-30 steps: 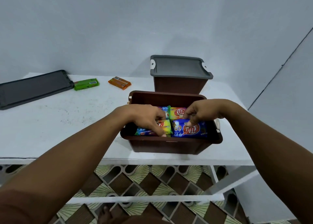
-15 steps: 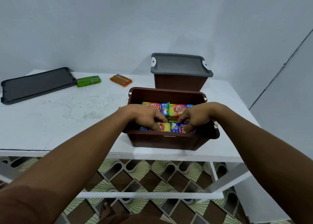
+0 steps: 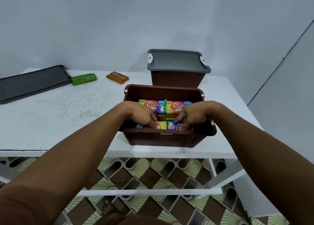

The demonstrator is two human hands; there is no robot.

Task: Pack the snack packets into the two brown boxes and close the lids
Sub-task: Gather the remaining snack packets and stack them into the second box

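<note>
An open brown box (image 3: 163,138) stands at the table's front edge with several colourful snack packets inside. Both my hands reach into it. My left hand (image 3: 144,116) presses fingers down on a rainbow-coloured packet (image 3: 161,124) by the near wall. My right hand (image 3: 192,116) presses on a blue packet (image 3: 173,125) beside it. Two more packets (image 3: 176,106) lie at the box's far side. Behind stands a second brown box (image 3: 176,78) with its grey lid (image 3: 177,61) on. A green packet (image 3: 84,78) and an orange packet (image 3: 117,77) lie loose on the table.
A dark grey lid (image 3: 32,83) lies flat at the table's back left. The white table (image 3: 59,116) meets a pale wall behind and on the right. Patterned floor tiles and a bare foot (image 3: 107,209) show below the table frame.
The two near packets have sunk lower against the box's near wall under my hands. The far two packets are now more exposed. The view has shifted slightly.
</note>
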